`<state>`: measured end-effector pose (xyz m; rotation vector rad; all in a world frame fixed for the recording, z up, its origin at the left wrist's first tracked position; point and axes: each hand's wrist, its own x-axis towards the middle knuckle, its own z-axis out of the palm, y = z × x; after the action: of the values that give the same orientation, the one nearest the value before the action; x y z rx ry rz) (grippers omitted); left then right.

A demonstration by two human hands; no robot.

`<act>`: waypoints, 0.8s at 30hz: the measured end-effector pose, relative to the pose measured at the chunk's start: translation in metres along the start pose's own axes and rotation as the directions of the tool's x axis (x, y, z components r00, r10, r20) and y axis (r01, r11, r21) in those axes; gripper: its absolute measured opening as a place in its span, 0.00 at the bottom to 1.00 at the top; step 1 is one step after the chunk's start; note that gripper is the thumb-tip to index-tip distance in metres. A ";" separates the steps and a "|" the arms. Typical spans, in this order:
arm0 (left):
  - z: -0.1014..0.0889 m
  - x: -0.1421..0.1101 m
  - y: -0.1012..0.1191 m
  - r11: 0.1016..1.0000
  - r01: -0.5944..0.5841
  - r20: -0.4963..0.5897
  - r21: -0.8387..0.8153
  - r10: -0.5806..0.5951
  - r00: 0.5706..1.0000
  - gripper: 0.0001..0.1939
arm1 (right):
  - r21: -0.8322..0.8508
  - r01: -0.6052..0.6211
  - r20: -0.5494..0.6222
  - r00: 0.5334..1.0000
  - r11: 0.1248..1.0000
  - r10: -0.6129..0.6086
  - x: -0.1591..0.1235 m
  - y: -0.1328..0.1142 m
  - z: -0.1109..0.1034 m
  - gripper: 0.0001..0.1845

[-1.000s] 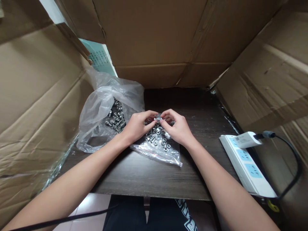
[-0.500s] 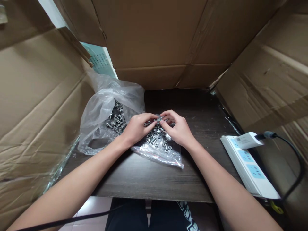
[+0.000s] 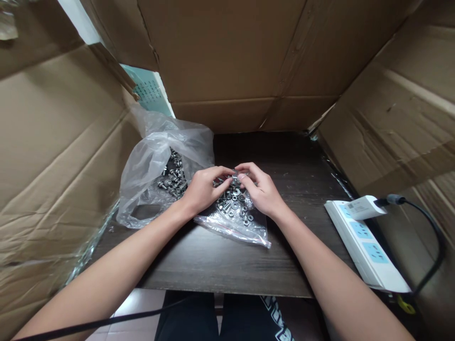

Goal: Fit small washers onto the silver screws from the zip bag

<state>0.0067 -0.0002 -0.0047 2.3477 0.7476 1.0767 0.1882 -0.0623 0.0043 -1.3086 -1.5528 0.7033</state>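
Observation:
My left hand and my right hand meet fingertip to fingertip over a clear zip bag. Between the closed thumbs and index fingers is a small silver bolt; the fingertips hide part of it, and I cannot tell whether a nut or washer sits on it. Loose nuts, washers and bolts lie below the hands on the bag. Left of my left hand, a larger, cloudy plastic bag stands slumped with a pile of bolts in its mouth.
Cardboard walls enclose the dark wooden table at the left, back and right. A white power strip lies at the right, with a plugged-in adapter and black cable. Another dark cable crosses beneath my left forearm.
The fingers of my right hand have shifted slightly around the bolt and spread a little from the left fingertips. My left hand stays nearly in place. The view has moved very slightly.

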 end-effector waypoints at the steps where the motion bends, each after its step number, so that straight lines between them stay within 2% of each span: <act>1: 0.000 0.000 0.001 1.000 -0.001 -0.005 -0.002 0.001 1.000 0.08 | 0.005 0.013 -0.010 1.000 1.000 -0.013 0.000 0.000 0.000 0.11; 3: 0.001 0.000 0.002 1.000 -0.015 -0.010 -0.002 0.015 1.000 0.08 | 0.037 0.022 -0.014 1.000 0.999 -0.022 0.000 0.000 0.001 0.13; 7: 0.002 0.001 0.003 0.997 -0.076 -0.013 0.009 0.076 0.997 0.09 | 0.107 -0.017 -0.003 1.000 0.994 0.018 0.000 0.004 0.003 0.11; 12: 0.003 0.001 0.005 0.993 -0.117 -0.012 0.012 0.117 0.993 0.12 | 0.181 0.014 0.023 1.000 0.983 -0.019 -0.001 0.004 0.004 0.12; 16: 0.002 0.001 0.008 0.998 -0.062 0.003 -0.015 0.062 0.998 0.11 | 0.106 -0.024 0.013 1.000 0.994 0.023 -0.002 0.004 0.003 0.11; 19: 0.002 0.002 0.009 0.999 0.011 0.000 -0.050 -0.011 1.000 0.07 | 0.089 -0.001 0.010 1.000 0.996 0.000 -0.001 0.005 0.003 0.11; 24: 0.001 0.002 0.008 1.000 -0.015 0.041 -0.016 0.015 0.999 0.03 | 0.065 0.032 0.017 0.999 0.997 -0.033 -0.001 0.006 0.003 0.13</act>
<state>0.0111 -0.0057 0.0002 2.3588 0.7055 1.0334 0.1879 -0.0613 -0.0024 -1.2295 -1.5500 0.7413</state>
